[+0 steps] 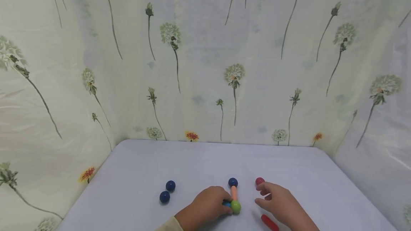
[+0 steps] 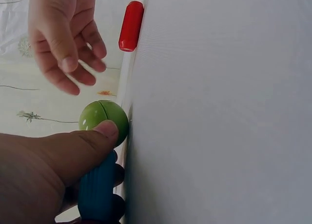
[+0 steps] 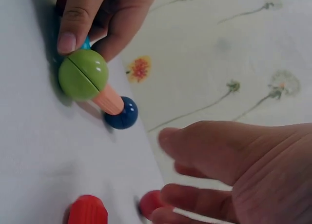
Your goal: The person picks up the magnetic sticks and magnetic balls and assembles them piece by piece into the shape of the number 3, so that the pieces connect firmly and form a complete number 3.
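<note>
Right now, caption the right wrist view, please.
Left hand holds a light-blue rod at the green ball; right hand hovers near a red ball.

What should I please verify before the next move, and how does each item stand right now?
1. Left hand grips the blue rod: ok.
2. Peach rod spans the green ball and a navy ball: ok.
3. Blue rod fully seated in the green ball: cannot tell; the left thumb and fingers partly cover the joint.
4. Right hand free to pick something up: ok, it holds nothing.
5. Red ball in hand: not ok, it lies by the right fingertips.
6. Red rod attached: not ok, it lies apart.
</note>
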Motion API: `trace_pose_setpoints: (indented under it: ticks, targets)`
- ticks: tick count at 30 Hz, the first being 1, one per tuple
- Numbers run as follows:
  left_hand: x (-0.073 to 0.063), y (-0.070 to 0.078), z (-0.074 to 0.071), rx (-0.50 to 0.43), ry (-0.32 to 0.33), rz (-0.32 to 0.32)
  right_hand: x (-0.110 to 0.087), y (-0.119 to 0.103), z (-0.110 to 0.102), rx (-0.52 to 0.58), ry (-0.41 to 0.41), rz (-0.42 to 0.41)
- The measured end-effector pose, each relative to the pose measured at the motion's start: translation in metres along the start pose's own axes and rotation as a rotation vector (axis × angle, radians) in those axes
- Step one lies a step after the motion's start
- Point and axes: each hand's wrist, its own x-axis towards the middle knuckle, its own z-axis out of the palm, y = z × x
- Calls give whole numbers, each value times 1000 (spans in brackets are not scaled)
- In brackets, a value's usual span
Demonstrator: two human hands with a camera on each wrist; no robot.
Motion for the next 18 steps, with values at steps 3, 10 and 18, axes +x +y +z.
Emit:
trace_pose_setpoints:
  ticks: [3,10,18]
  targets:
    - [0,1,-2,0,13,15,-5,8,-3,-13,-46,31]
    - [-1,-2,-3,-18,9,14,-9,15,3,-67,-145,143]
    - [2,-2,0,-24,0,24,-22,21,7,-117,-187,145]
